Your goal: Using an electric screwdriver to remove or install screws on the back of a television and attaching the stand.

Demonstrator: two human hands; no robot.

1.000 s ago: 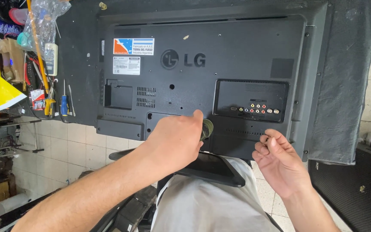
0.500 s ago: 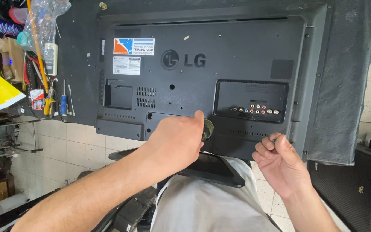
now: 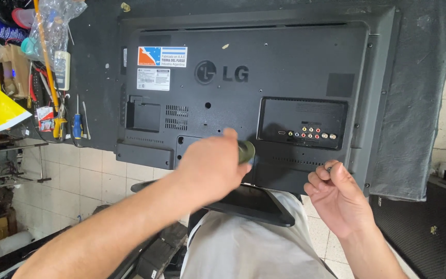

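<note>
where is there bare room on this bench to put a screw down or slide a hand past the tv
Bare dark bench shows in a strip right of the television's back cover, up to the bench edge. Another narrow strip lies between the cover's left edge and the tool pile. That left side is crowded. The left hand with a tool handle and the right hand fill the near edge.

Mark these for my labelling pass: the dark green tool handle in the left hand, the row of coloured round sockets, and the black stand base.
dark green tool handle (image 3: 247, 151), head view, rounded butt end.
row of coloured round sockets (image 3: 311, 135), head view, middle socket.
black stand base (image 3: 254, 202), head view, glossy top.
</note>
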